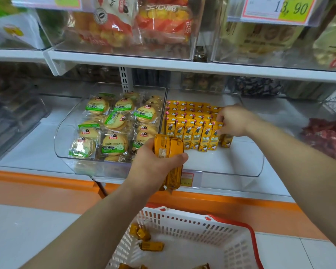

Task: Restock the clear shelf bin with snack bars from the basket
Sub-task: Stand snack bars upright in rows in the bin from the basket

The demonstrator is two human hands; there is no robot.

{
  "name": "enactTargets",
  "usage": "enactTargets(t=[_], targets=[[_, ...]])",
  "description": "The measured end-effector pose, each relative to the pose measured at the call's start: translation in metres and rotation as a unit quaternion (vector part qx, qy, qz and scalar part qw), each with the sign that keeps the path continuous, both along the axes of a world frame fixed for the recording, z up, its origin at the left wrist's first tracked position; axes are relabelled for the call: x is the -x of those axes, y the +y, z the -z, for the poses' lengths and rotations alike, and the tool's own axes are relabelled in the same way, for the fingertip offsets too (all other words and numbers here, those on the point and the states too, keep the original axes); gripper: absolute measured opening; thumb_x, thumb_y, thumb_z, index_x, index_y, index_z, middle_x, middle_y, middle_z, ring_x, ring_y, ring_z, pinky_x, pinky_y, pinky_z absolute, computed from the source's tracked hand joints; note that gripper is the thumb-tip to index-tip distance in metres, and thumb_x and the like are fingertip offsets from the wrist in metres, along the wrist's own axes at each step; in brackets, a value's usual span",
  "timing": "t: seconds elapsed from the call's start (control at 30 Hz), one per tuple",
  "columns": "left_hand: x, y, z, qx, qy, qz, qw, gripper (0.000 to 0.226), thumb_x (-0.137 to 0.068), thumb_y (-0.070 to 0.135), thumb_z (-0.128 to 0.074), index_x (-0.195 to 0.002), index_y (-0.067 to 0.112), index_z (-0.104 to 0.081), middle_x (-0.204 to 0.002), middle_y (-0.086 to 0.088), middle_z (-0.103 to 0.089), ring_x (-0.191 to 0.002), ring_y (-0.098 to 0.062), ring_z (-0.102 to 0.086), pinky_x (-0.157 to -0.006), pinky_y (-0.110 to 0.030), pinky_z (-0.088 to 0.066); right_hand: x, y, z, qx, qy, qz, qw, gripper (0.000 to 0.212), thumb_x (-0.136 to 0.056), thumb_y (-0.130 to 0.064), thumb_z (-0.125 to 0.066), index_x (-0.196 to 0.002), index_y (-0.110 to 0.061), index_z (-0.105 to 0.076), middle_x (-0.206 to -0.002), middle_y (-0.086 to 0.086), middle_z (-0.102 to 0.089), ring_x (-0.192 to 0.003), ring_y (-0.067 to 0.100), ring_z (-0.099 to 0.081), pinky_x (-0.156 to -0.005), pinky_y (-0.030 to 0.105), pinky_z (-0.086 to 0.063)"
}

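The basket (192, 226), below the clear shelf bin (231, 172), holds a few loose snack bars (151, 246). At the bin's front left corner, a bundle of bars (170, 149) is clasped in the left grip (155, 166). Inside the bin, the end bar (213, 137) of the front row is pinched by the right grip (235, 121). This row should be squared upright before bars are fed in rightward.

Your view: bright, even light, soft shadows. Blur on upper packets (113, 28) and left bins (14, 117). Faint glare on clear bin (231, 166) wall. Wide-angle bowing along shelf edge (182, 66).
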State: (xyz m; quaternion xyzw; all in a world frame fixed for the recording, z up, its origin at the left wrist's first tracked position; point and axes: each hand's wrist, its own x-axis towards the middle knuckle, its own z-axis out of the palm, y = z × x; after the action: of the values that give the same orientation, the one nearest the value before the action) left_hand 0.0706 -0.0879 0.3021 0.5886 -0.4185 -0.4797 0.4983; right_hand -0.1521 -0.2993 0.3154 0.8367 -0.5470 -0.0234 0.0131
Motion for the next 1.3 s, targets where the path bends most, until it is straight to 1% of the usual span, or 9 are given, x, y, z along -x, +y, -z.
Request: enactTargets(t=[0.3,0.43,0.5,0.6,0.7,0.83,1.07,1.2,1.3], targets=[[0.006,0.003,-0.006,-0.058,0.141,0.018,0.988,0.042,-0.083,0.02,-0.082,-0.119,0.01,-0.066,-0.097,-0.01,-0.08,-0.088,-0.025,-0.079,-0.068,-0.045,-0.065,0.005,0.019,-0.017,0.022,0.02,-0.007,1.0,0.042,-0.08,-0.047,-0.077,-0.113,-0.025,-0.062,-0.106,0.001,-0.066,-0.093,0.023,-0.06,-0.079,0.037,-0.054],[0.007,0.006,-0.01,-0.083,0.207,0.061,0.973,0.04,-0.087,0.01,-0.074,-0.125,0.009,-0.062,-0.105,-0.013,-0.078,-0.095,-0.029,-0.077,-0.072,-0.044,-0.065,0.013,0.081,-0.035,0.03,-0.15,-0.01,0.988,0.027,-0.079,-0.046,-0.078,-0.099,-0.031,-0.066,-0.099,-0.009,-0.069,-0.09,0.017,-0.066,-0.077,0.033,-0.053],[0.01,0.008,-0.012,-0.083,0.215,0.084,0.969,0.039,-0.086,0.007,-0.073,-0.124,0.011,-0.063,-0.108,-0.013,-0.078,-0.098,-0.03,-0.077,-0.07,-0.042,-0.064,0.008,0.118,-0.036,-0.058,-0.337,-0.021,0.939,0.019,-0.079,-0.038,-0.081,-0.09,-0.03,-0.068,-0.089,-0.01,-0.071,-0.077,0.009,-0.068,-0.069,0.025,-0.054],[0.017,0.014,-0.013,-0.07,0.206,0.123,0.968,0.047,-0.077,0.012,-0.077,-0.122,0.014,-0.065,-0.11,-0.016,-0.077,-0.098,-0.03,-0.076,-0.067,-0.039,-0.063,-0.005,0.161,-0.028,-0.204,-0.509,-0.02,0.836,0.023,-0.087,-0.035,-0.073,-0.109,-0.032,-0.066,-0.091,-0.008,-0.074,-0.078,0.01,-0.072,-0.065,0.022,-0.056],[0.023,0.019,-0.013,-0.051,0.182,0.157,0.969,0.049,-0.074,0.015,-0.078,-0.121,0.017,-0.067,-0.113,-0.016,-0.076,-0.101,-0.032,-0.075,-0.072,-0.044,-0.064,-0.014,0.177,-0.019,-0.261,-0.54,-0.019,0.8,0.032,-0.089,-0.042,-0.067,-0.12,-0.038,-0.062,-0.096,-0.006,-0.072,-0.08,0.013,-0.072,-0.062,0.026,-0.057],[0.029,0.025,-0.011,-0.043,0.182,0.173,0.967,0.045,-0.077,0.02,-0.075,-0.121,0.014,-0.066,-0.107,-0.014,-0.076,-0.095,-0.031,-0.075,-0.07,-0.044,-0.064,-0.007,0.175,-0.014,-0.235,-0.529,-0.045,0.814,0.027,-0.092,-0.036,-0.066,-0.118,-0.036,-0.069,-0.103,-0.011,-0.07,-0.079,0.007,-0.066,-0.059,0.025,-0.053],[0.028,0.022,-0.01,-0.065,0.17,0.15,0.972,0.051,-0.074,0.019,-0.076,-0.123,0.014,-0.063,-0.105,-0.014,-0.078,-0.094,-0.033,-0.077,-0.069,-0.037,-0.063,0.017,0.167,-0.01,-0.337,-0.666,-0.018,0.665,0.029,-0.097,-0.007,-0.057,-0.118,-0.024,-0.069,-0.125,0.012,-0.067,-0.103,0.028,-0.07,-0.078,0.035,-0.056],[0.029,0.018,-0.009,-0.065,0.151,0.126,0.978,0.037,-0.084,0.012,-0.075,-0.119,0.013,-0.064,-0.1,-0.013,-0.079,-0.092,-0.033,-0.077,-0.065,-0.034,-0.063,0.018,0.164,-0.01,-0.346,-0.672,-0.006,0.655,0.03,-0.097,-0.003,-0.057,-0.119,-0.02,-0.068,-0.126,0.011,-0.067,-0.103,0.029,-0.07,-0.078,0.036,-0.057],[0.029,0.017,-0.007,-0.056,0.109,0.106,0.987,0.027,-0.09,0.013,-0.074,-0.115,0.014,-0.065,-0.096,-0.014,-0.079,-0.089,-0.03,-0.078,-0.061,-0.029,-0.06,0.015,0.163,-0.012,-0.286,-0.628,0.012,0.723,0.011,-0.094,-0.016,-0.066,-0.101,-0.024,-0.071,-0.104,0.002,-0.073,-0.086,0.019,-0.072,-0.073,0.037,-0.057]])
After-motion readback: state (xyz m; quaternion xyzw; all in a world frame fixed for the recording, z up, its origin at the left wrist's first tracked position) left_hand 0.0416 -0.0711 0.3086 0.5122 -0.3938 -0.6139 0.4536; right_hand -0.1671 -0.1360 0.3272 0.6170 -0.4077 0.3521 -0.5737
